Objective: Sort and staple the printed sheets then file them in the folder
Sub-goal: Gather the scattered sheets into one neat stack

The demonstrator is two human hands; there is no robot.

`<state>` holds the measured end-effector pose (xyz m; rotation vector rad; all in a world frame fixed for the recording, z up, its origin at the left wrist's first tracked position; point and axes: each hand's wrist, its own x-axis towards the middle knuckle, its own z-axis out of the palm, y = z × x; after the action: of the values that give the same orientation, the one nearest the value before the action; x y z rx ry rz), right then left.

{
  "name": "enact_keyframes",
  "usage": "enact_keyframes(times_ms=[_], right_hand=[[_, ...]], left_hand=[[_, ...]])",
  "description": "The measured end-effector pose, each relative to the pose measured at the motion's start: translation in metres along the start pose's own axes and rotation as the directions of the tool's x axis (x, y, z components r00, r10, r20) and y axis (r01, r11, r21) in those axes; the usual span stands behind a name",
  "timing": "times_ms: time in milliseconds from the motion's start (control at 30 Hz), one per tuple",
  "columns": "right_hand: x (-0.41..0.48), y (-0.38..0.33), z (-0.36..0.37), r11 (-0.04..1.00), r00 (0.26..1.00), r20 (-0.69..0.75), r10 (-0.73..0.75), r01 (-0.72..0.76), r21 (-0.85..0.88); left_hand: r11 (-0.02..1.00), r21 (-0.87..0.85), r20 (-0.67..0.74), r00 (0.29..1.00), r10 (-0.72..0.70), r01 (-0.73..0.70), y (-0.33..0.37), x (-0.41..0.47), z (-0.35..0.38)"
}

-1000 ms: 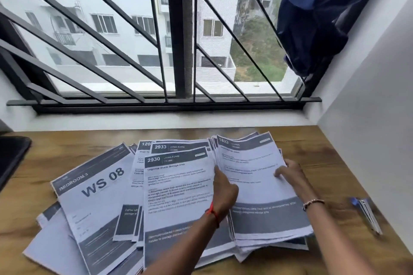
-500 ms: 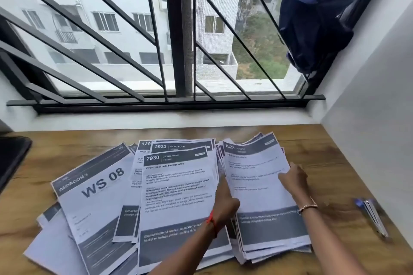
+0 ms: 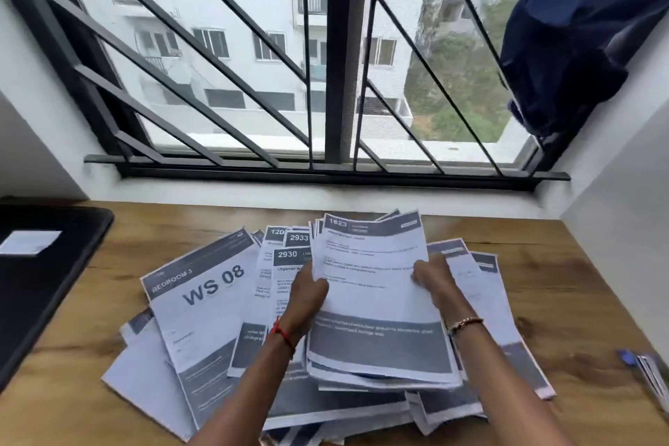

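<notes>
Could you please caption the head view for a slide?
Left hand and right hand grip a sheaf headed 1623 above sheets spread on the desk.

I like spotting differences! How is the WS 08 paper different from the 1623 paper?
The WS 08 sheet lies on the pile, untouched; the 1623 sheet tops a bundle gripped by the left hand and right hand. WS 08 carries huge letters; 1623 has small text. Both are white with grey bands.

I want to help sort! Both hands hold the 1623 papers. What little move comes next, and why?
Probably tap the 1623 bundle on the table to square it: left hand and right hand grip its sides, and its lower edges look staggered.
</notes>
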<state>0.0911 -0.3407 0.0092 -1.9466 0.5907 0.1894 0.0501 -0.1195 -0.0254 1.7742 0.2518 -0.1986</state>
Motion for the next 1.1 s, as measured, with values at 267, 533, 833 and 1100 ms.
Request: enact_keyframes(times_ms=[267,533,833,1100], right_hand=[[-0.024,0.02,0.056,0.934,0.996,0.094,-0.002,0.036,-0.355],[-0.026,0.026,0.072,0.909,0.989,0.15,0.011,0.053,-0.414],[-0.015,0.035,0.079,0.958,0.987,0.153,-0.046,0.087,-0.272],[-0.033,0.024,0.075,0.995,0.979,0.177,-0.1,0.094,0.039]], left_hand=[[0.841,0.402,-0.165,0.932,-0.322,0.362,0.009,-0.038,-0.039],[0.884,0.326,-0.158,0.942,-0.297,0.334,-0.001,-0.029,-0.049],[0.986,0.111,-0.032,0.992,-0.122,0.125,-0.008,-0.027,-0.066],[0.995,0.0,-0.19,0.976,-0.102,0.104,-0.017,-0.019,-0.058]])
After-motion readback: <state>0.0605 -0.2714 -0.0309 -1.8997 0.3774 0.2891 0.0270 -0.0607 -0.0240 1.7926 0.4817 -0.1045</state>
